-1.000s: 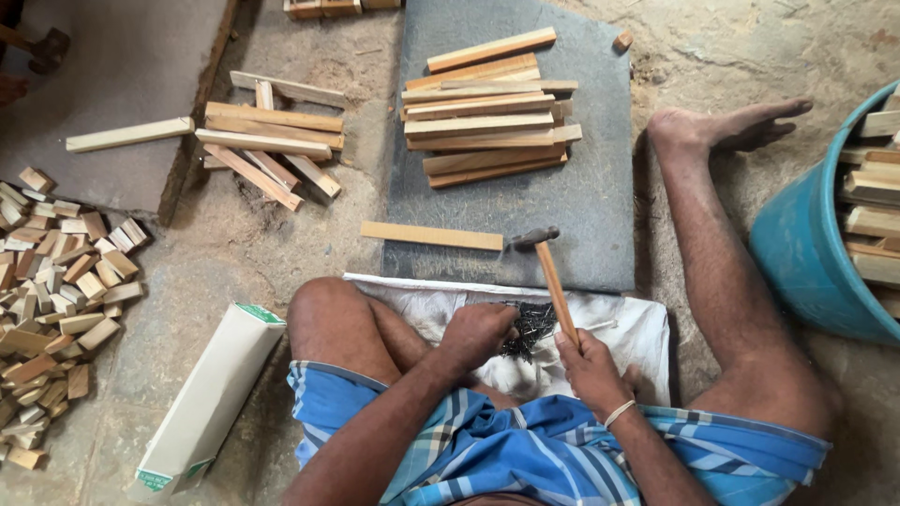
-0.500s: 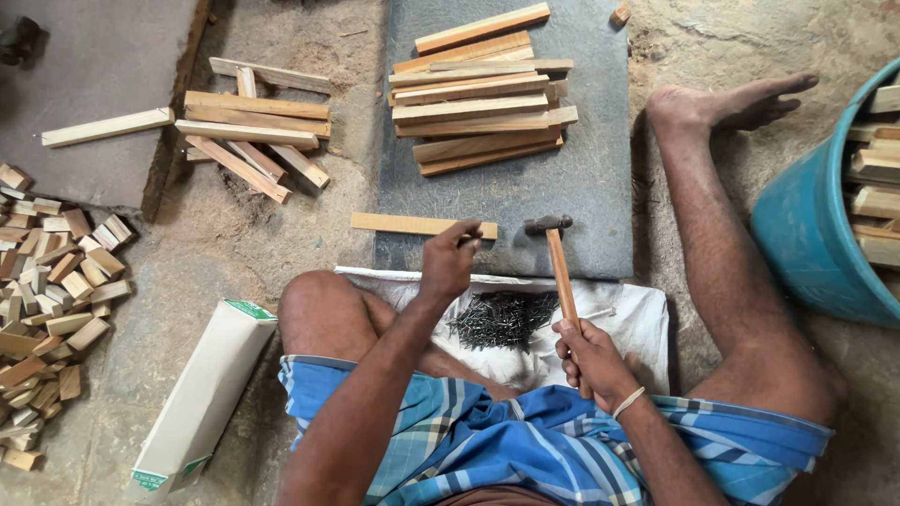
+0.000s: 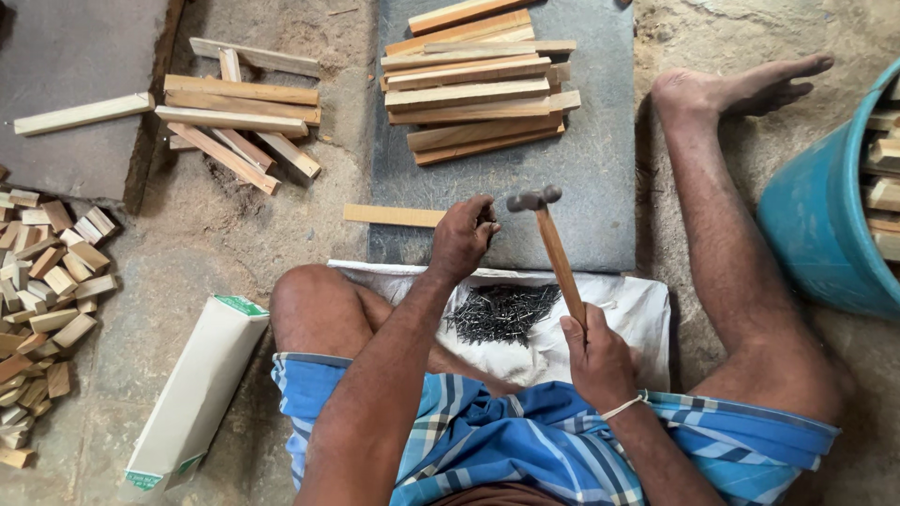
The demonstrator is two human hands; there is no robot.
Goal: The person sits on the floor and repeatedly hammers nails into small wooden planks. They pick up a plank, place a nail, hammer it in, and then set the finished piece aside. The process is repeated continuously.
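The left hand (image 3: 461,239) pinches something small (likely a nail) on the wooden slat (image 3: 394,215); the right hand (image 3: 595,351) grips the hammer (image 3: 553,248), whose head, poised close above, could strike those fingertips.

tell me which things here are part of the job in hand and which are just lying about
In use:
- hammer, in the right hand
- single wood strip, under the left hand
- pile of nails on the white cloth
- grey slab

Lying about:
- white carton
- small wood blocks
- blue bucket
- loose strips on the ground
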